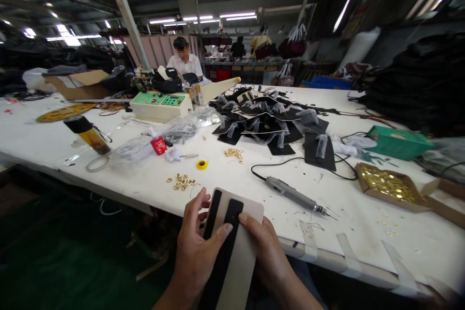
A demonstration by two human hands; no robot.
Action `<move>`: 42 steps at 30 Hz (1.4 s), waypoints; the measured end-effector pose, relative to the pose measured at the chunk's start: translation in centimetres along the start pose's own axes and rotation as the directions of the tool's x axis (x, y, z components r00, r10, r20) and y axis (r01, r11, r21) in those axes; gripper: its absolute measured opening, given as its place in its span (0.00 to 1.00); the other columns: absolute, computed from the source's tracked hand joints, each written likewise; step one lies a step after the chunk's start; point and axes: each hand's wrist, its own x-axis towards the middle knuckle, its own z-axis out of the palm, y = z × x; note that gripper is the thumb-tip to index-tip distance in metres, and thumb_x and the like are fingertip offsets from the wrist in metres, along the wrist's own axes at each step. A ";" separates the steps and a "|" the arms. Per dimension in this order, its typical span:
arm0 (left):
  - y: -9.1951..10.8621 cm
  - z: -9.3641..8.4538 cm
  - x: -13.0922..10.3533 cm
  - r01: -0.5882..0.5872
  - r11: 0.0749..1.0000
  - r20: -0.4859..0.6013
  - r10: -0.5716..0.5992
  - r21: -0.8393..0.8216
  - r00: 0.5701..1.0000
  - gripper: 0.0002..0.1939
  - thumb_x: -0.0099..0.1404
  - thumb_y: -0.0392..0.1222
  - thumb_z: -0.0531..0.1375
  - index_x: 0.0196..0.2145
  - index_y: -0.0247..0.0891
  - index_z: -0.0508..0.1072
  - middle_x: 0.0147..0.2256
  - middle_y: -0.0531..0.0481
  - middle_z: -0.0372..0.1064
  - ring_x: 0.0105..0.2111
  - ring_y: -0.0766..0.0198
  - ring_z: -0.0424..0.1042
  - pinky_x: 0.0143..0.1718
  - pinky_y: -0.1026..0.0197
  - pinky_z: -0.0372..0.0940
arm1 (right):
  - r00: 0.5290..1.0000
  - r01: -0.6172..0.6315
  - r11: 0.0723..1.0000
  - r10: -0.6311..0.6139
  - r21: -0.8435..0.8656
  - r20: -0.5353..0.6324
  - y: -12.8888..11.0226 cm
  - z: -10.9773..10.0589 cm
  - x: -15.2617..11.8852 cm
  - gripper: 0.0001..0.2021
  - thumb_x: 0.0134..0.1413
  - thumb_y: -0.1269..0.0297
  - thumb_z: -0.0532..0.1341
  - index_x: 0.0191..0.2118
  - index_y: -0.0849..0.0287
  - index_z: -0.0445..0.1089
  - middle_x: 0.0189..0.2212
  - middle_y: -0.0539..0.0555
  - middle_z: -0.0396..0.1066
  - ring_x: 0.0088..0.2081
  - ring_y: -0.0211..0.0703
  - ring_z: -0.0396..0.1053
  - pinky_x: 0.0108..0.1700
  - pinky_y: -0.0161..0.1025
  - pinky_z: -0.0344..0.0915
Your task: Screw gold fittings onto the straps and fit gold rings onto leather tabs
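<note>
Both hands hold a flat beige panel point(244, 256) with black straps point(228, 242) running along it, in front of the table edge. My left hand point(199, 247) grips its left side, thumb pressed on the middle strap and fingers round the edge. My right hand point(267, 247) is closed on the right edge, its thumb touching the strap near a small dark hole. The fingers behind the panel are hidden. Just beyond lie small gold metal fittings point(183, 182), with a second gold pile point(234, 155) farther back. A grey electric screwdriver point(292, 193) rests to the right.
On the white table point(225, 193) stand a bottle point(87, 134), a beige control box point(162, 106) and a green box point(399, 143). Black panels point(269, 121) are heaped at the back. A cardboard tray point(392, 186) holds gold pieces. Across the table sits a person point(185, 63).
</note>
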 end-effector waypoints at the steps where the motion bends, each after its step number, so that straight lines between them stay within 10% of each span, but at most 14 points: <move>1: 0.2 0.2 0.4 0.117 0.987 0.046 -0.112 -0.113 0.993 0.44 0.62 0.45 0.72 0.71 0.47 0.58 0.63 0.41 0.66 0.57 0.53 0.74 0.55 0.53 0.74 | 1.000 -0.005 1.000 0.005 0.004 0.005 -0.3 0.0 0.1 0.23 0.54 0.51 0.72 0.47 0.65 0.79 0.34 0.60 0.82 0.31 0.52 0.77 0.34 0.42 0.72; 5: 1.4 0.1 1.8 0.421 0.835 0.354 -0.297 -0.355 0.887 0.38 0.56 0.46 0.76 0.62 0.38 0.71 0.55 0.39 0.76 0.52 0.50 0.78 0.54 0.53 0.74 | 0.995 -0.029 0.998 0.033 -0.049 0.091 -1.1 -0.5 0.5 0.22 0.53 0.52 0.72 0.46 0.65 0.80 0.34 0.60 0.82 0.30 0.50 0.77 0.34 0.41 0.71; 14: 1.5 -0.5 3.9 0.688 0.631 0.616 -0.394 -0.358 0.682 0.28 0.54 0.41 0.77 0.51 0.34 0.78 0.45 0.39 0.82 0.43 0.51 0.82 0.50 0.50 0.75 | 0.987 -0.067 0.983 0.091 -0.173 0.132 -2.2 -1.6 1.4 0.21 0.53 0.52 0.71 0.45 0.66 0.80 0.32 0.59 0.81 0.29 0.47 0.75 0.32 0.39 0.69; 31: -0.1 1.5 5.7 0.659 0.731 0.649 -0.416 -0.178 0.637 0.21 0.55 0.47 0.76 0.43 0.31 0.81 0.35 0.42 0.83 0.33 0.53 0.82 0.40 0.54 0.76 | 0.995 -0.079 0.972 0.089 -0.220 0.035 -1.9 -3.7 3.0 0.18 0.56 0.54 0.68 0.44 0.65 0.79 0.32 0.57 0.80 0.30 0.45 0.74 0.35 0.39 0.69; 42: -4.3 3.9 7.2 0.701 0.712 0.622 -0.537 -0.027 0.570 0.21 0.48 0.46 0.74 0.38 0.32 0.80 0.32 0.43 0.82 0.32 0.52 0.81 0.37 0.55 0.76 | 0.991 -0.135 0.832 0.105 -0.539 -0.087 -1.7 -6.0 6.0 0.13 0.50 0.56 0.69 0.37 0.61 0.77 0.32 0.53 0.79 0.31 0.43 0.72 0.32 0.36 0.65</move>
